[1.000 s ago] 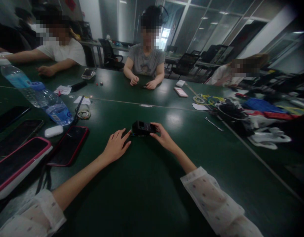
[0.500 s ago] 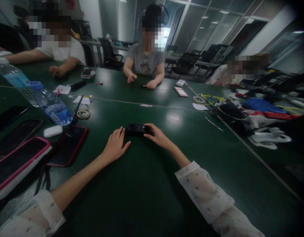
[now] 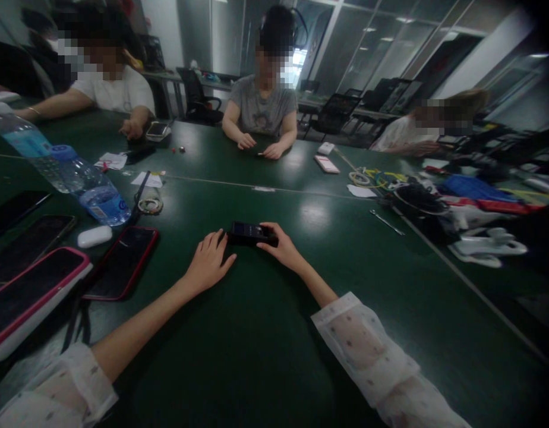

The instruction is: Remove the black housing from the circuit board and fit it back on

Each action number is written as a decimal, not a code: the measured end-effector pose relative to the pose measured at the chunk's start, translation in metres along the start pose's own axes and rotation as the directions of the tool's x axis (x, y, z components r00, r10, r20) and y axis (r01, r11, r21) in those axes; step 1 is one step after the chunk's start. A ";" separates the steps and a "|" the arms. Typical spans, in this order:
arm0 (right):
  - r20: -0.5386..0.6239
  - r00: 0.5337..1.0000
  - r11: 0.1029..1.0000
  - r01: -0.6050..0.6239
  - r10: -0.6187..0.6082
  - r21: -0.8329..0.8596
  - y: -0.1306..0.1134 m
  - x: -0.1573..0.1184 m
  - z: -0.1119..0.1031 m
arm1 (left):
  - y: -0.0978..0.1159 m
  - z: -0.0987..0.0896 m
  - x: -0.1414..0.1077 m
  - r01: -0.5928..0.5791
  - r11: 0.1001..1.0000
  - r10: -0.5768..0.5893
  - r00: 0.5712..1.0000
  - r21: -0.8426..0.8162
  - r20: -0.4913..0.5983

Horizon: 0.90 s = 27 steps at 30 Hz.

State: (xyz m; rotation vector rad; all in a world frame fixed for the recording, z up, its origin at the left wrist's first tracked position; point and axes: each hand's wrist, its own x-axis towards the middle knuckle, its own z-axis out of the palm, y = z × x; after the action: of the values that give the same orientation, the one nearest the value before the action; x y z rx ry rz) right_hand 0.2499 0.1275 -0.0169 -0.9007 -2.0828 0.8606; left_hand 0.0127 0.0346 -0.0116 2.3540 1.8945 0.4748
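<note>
A small black device with a screen lies on the dark green table, ahead of me near the middle of the view. My right hand grips its right end between thumb and fingers. Just left of the device, my left hand rests on the table with its fingers apart and its fingertips close to the device's left end. Whether those fingertips touch it is hard to tell.
Two water bottles, a red-edged phone, a pink-edged phone and a white case are on the left. A wrench and cables lie to the right. Three people sit across the table.
My right hand has shifted very slightly left along the device. My left hand looks the same. Across the table, the middle person's raised hand has lowered to the tabletop.
</note>
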 end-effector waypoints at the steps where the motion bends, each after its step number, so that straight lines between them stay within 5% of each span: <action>1: -0.001 1.000 1.000 0.004 -0.004 -0.002 0.000 0.000 0.000 | -0.001 0.001 0.000 -0.003 1.000 0.003 1.000 0.003 -0.005; 27: 0.005 0.997 0.997 0.074 -0.074 -0.007 0.008 0.001 0.002 | -0.003 0.005 -0.001 -0.034 0.999 0.035 0.999 0.033 -0.030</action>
State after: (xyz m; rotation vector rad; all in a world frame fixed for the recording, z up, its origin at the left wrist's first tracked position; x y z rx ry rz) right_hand 0.2506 0.1321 -0.0238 -0.8208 -2.1109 0.8173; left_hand 0.0116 0.0352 -0.0168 2.4174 1.8917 0.4896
